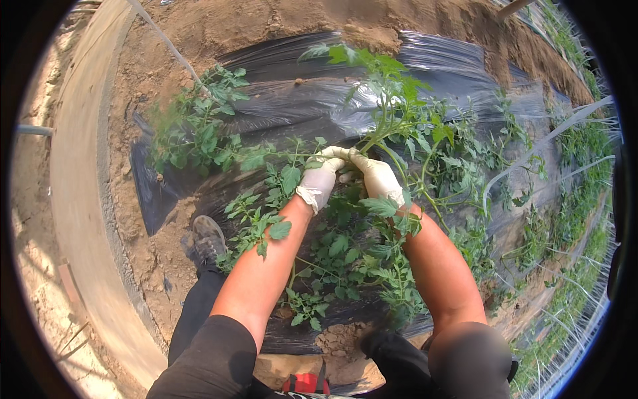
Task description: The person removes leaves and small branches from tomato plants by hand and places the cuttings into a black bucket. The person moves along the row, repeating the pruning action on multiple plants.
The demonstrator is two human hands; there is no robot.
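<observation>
My left hand (323, 175) and my right hand (378, 174), both in pale thin gloves, meet in the middle of the view with their fingertips touching. A bundle of green tomato stems (376, 137) rises from between the fingers of my right hand, its leafy top (386, 70) leaning away from me. The curled fingers of my left hand lie against the right ones; what they hold is hidden. A thin leafy shoot (271, 151) runs leftward from beside my left hand. Tomato foliage (344, 249) hangs below and between my forearms, with some leaves over them.
Black plastic mulch film (289, 104) covers the bed, with bare soil (239, 25) around it. Another tomato plant (199, 124) grows at left by a white string (164, 40). A concrete wall (84, 174) curves along the left. White twine (543, 142) hangs over plants at right. Something red (305, 383) shows below.
</observation>
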